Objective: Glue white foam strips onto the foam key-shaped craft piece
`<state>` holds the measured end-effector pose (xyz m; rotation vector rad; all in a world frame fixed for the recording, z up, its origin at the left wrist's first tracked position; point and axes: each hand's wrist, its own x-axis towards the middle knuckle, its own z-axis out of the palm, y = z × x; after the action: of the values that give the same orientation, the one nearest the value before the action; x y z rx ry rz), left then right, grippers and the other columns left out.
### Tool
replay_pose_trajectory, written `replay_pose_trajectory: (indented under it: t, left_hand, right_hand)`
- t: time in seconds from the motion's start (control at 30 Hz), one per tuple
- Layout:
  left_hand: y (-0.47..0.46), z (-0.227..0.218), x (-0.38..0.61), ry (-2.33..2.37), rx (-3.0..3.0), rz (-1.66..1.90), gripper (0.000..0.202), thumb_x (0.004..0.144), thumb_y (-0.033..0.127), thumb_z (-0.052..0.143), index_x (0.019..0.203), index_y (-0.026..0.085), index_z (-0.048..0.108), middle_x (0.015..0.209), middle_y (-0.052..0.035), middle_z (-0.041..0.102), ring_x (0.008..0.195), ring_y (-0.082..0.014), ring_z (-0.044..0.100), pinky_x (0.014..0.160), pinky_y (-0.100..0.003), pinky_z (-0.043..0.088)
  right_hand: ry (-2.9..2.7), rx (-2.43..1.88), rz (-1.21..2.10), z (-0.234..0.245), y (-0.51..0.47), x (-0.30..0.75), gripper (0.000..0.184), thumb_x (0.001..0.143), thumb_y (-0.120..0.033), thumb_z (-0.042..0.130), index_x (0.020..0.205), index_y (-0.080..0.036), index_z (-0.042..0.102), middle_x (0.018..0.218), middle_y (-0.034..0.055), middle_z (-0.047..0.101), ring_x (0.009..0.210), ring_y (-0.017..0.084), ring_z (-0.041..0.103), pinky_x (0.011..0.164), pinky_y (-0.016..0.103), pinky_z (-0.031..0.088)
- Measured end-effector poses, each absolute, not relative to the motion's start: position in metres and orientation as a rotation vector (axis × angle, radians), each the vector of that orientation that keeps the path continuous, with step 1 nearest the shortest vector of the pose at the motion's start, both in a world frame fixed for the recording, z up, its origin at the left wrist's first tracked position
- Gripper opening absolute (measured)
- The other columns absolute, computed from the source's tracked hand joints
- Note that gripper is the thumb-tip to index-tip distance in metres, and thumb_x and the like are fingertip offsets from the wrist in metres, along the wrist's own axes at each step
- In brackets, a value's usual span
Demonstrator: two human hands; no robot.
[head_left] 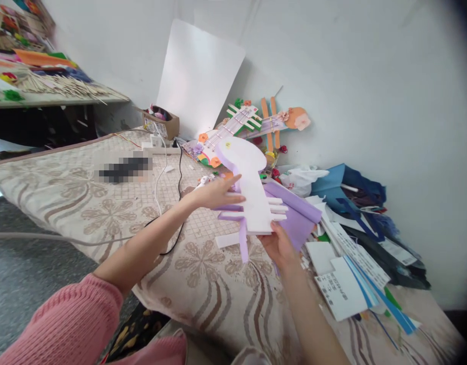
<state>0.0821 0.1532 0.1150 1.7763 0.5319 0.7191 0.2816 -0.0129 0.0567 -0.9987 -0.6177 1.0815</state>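
A white lute-shaped foam board cutout [252, 187] is held up over the table, its rounded end away from me and thin prongs at its sides. My right hand [280, 244] grips its near end, thumb on top and fingers beneath. Purple paper strip [229, 158] runs along the cutout's left edge, and a loose tail of it [243, 246] hangs down near the bottom. My left hand [219, 191] reaches in from the left with fingers stretched apart, touching that edge and the board's face. Behind the right prongs lies a larger purple sheet [294, 213].
Decorated lute-shaped pieces [237, 121] lean by the wall, near a white board [197, 76]. A cardboard box [161, 123], a power strip [163, 150] and cables [180, 177] sit at back left. Paper scraps [342, 289] and a plastic bag [300, 179] crowd the right.
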Motion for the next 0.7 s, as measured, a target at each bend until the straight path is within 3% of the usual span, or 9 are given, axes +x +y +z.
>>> replay_pose_trajectory:
  t: [0.07, 0.13, 0.2, 0.27, 0.4, 0.53, 0.63, 0.7]
  left_hand:
    - [0.155, 0.123, 0.072, 0.512, 1.653, 0.778, 0.067, 0.082, 0.044, 0.074, 0.141, 0.018, 0.055, 0.112, -0.0117, 0.074, 0.114, -0.0298, 0.061, 0.097, -0.033, 0.041]
    - [0.153, 0.125, 0.063, 0.452, 1.459, 0.796, 0.065, 0.091, 0.054, 0.059, 0.147, 0.021, 0.048, 0.131, -0.0132, 0.066, 0.113, -0.0274, 0.061, 0.092, -0.034, 0.046]
    - [0.146, 0.121, 0.058, 0.347, 1.340, 0.777, 0.068, 0.092, 0.058, 0.055, 0.149, 0.024, 0.043, 0.144, -0.0142, 0.056, 0.112, -0.0254, 0.062, 0.087, -0.033, 0.050]
    - [0.138, 0.115, 0.056, 0.311, 1.373, 0.784, 0.069, 0.088, 0.052, 0.065, 0.147, 0.026, 0.044, 0.148, -0.0136, 0.052, 0.111, -0.0234, 0.062, 0.084, -0.030, 0.051]
    - [0.129, 0.105, 0.056, 0.408, 1.422, 0.867, 0.069, 0.080, 0.031, 0.076, 0.142, 0.027, 0.048, 0.142, -0.0117, 0.056, 0.101, -0.0192, 0.067, 0.076, -0.025, 0.052]
    - [0.135, 0.093, 0.051, 0.552, 1.363, 0.793, 0.066, 0.076, 0.026, 0.079, 0.136, 0.021, 0.054, 0.122, -0.0123, 0.066, 0.092, -0.0202, 0.069, 0.071, -0.028, 0.054]
    - [0.141, 0.080, 0.048, 0.533, 1.330, 0.709, 0.063, 0.072, 0.024, 0.083, 0.130, 0.017, 0.059, 0.115, -0.0123, 0.070, 0.094, -0.0219, 0.069, 0.080, -0.034, 0.056]
    - [0.144, 0.073, 0.048, 0.458, 1.317, 0.702, 0.059, 0.073, 0.023, 0.083, 0.127, 0.017, 0.062, 0.119, -0.0122, 0.070, 0.100, -0.0226, 0.069, 0.088, -0.036, 0.056]
  right_hand:
    - [-0.567, -0.933, 1.103, 0.048, -0.010, 0.279, 0.026, 0.078, -0.032, 0.078, 0.102, -0.026, 0.072, 0.106, -0.0004, 0.079, 0.098, 0.018, 0.073, 0.080, 0.031, 0.062]
    - [-0.539, -0.904, 1.111, 0.039, -0.007, 0.276, 0.020, 0.078, -0.032, 0.078, 0.096, -0.027, 0.071, 0.101, -0.0007, 0.079, 0.096, 0.018, 0.074, 0.078, 0.032, 0.063]
    - [-0.535, -0.901, 1.112, 0.031, -0.002, 0.271, 0.017, 0.077, -0.032, 0.078, 0.091, -0.026, 0.070, 0.097, -0.0009, 0.080, 0.094, 0.019, 0.074, 0.075, 0.032, 0.063]
    - [-0.543, -0.892, 1.122, 0.026, 0.003, 0.266, 0.016, 0.077, -0.031, 0.079, 0.088, -0.026, 0.069, 0.096, -0.0012, 0.079, 0.095, 0.018, 0.073, 0.076, 0.031, 0.062]
    - [-0.576, -0.864, 1.147, 0.024, 0.011, 0.258, 0.017, 0.078, -0.032, 0.078, 0.091, -0.027, 0.068, 0.102, -0.0021, 0.079, 0.100, 0.015, 0.072, 0.081, 0.027, 0.060]
    - [-0.630, -0.876, 1.155, 0.028, 0.011, 0.257, 0.022, 0.076, -0.031, 0.078, 0.096, -0.027, 0.069, 0.104, -0.0022, 0.079, 0.099, 0.016, 0.072, 0.082, 0.028, 0.060]
    - [-0.616, -0.878, 1.138, 0.031, 0.009, 0.259, 0.029, 0.070, -0.028, 0.082, 0.097, -0.027, 0.070, 0.102, -0.0020, 0.079, 0.095, 0.017, 0.073, 0.079, 0.029, 0.061]
    - [-0.584, -0.848, 1.135, 0.033, 0.008, 0.260, 0.032, 0.070, -0.035, 0.084, 0.098, -0.027, 0.072, 0.104, -0.0017, 0.079, 0.095, 0.018, 0.073, 0.080, 0.030, 0.061]
